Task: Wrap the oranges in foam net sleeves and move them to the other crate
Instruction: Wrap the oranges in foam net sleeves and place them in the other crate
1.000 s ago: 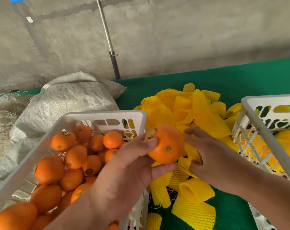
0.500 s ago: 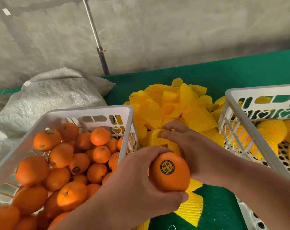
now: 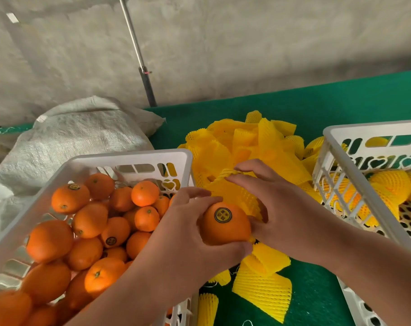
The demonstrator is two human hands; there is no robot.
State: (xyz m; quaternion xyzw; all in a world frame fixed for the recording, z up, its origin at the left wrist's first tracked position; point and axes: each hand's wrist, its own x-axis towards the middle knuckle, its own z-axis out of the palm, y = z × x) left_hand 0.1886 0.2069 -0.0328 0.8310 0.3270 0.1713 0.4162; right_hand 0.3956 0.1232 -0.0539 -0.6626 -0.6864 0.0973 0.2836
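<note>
Grey wall (image 3: 246, 43), leaning pole (image 3: 138, 55), green table cover (image 3: 293, 102)

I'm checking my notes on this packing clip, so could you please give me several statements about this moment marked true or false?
1. The left hand grips an orange bearing a round sticker. True.
2. That orange is already fully inside a sleeve. False: it is bare, and the right hand holds a yellow foam sleeve just behind it.
3. The left crate holds unwrapped oranges. True.
4. The right crate is filled with bare oranges. False: its visible fruit sits in yellow netting.
5. Loose sleeves lie piled on the green surface between the crates. True.
</note>
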